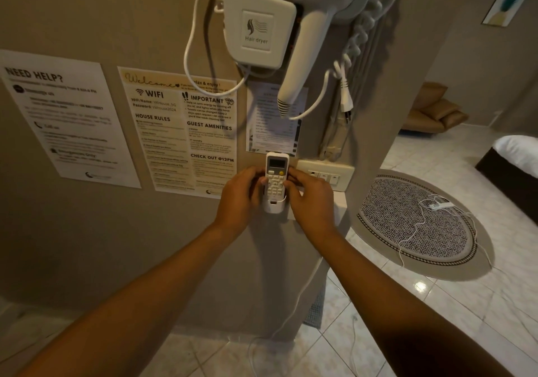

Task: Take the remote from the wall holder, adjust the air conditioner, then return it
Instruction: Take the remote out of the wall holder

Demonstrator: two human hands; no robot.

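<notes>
Beige wall holder [273, 206] cradles white remote [276, 176], left hand [240, 199] and right hand [310, 199] gripping its sides.

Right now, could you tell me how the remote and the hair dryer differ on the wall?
The remote is small, flat and upright in its holder; the hair dryer is bigger, hanging higher with its handle down. Both hands are on the remote; none touches the hair dryer. The hair dryer has a coiled cord; the remote none. Both are white.

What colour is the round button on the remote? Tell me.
Yellow, on the white remote; head view shows it.
</notes>
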